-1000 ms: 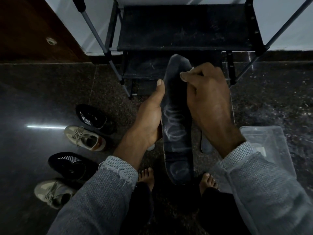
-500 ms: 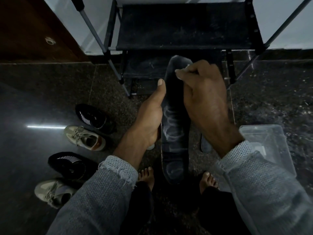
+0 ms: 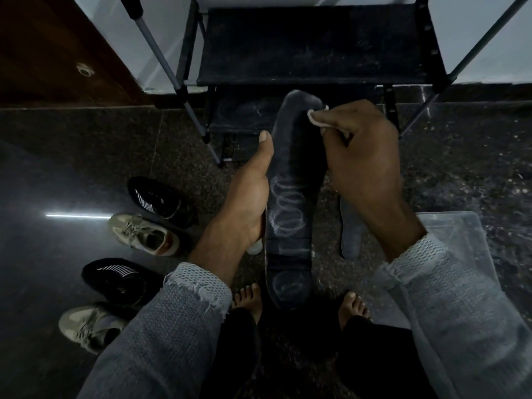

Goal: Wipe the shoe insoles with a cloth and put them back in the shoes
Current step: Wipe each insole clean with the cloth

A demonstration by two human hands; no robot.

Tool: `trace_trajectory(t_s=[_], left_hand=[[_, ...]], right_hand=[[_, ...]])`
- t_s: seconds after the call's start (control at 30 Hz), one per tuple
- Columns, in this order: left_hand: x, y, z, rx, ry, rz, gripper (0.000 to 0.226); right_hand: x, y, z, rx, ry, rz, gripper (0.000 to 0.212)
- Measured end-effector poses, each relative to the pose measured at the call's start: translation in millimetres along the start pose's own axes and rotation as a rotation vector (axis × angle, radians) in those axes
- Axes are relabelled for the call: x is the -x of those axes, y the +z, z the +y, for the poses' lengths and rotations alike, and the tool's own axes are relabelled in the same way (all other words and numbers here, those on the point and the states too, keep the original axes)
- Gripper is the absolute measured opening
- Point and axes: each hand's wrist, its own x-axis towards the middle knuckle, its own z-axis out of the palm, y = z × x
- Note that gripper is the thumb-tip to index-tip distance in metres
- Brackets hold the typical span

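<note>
Step in hand: wiping the dark insole (image 3: 290,197) with a small pale cloth (image 3: 316,118), which I judge to be working near the toe end
Insole position: held in the air, toe end pointing away toward the black shoe rack (image 3: 313,44), heel end low between the person's bare feet; looped pale marks show across its middle
Left hand (image 3: 247,203): grasps the insole along its left edge at mid-length, thumb stretched up the edge, the other fingers hidden behind it
Right hand (image 3: 362,156): knuckles up, fingers curled, pinching the bunched cloth against the upper right part of the insole
Doing it well: I would draw the cloth in long passes from toe to heel so the marked middle and the heel cup are covered; the left hand should brace from behind against the pressure, since a thin insole probably bends
Turning: the underside is hidden, so whether it needs a wipe cannot be told
Second insole (image 3: 349,234): lies on the floor just right of the held one, partly behind the right wrist
Shoes: two black shoes (image 3: 161,201) and two beige sneakers (image 3: 144,234) stand on the floor to the left, well apart from the hands; none yet has this insole back in it
Risk: loosening the left grip while scrubbing could let the insole slip to the floor
Nearby: a clear plastic lid or box (image 3: 457,243) lies at the right
</note>
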Motion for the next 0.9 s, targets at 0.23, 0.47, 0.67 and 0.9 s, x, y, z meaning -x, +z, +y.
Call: trace_trajectory(t_s=[0.23, 0.47, 0.67, 0.9], left_hand=[[-6, -8, 4, 0.067, 0.058, 0.109, 0.058], [-10, -12, 4, 0.118, 0.06, 0.134, 0.062], [-11, -13, 4, 0.154, 0.055, 0.106, 0.062], [-12, -10, 1, 0.171, 0.056, 0.022, 0.063]], right_hand=[[5, -9, -13, -0.155, 0.144, -0.021, 0.019], [15, 6, -15, -0.218, 0.226, -0.09, 0.019], [16, 13, -10, -0.304, 0.313, -0.092, 0.018], [12, 10, -10, -0.38, 0.362, -0.021, 0.017]])
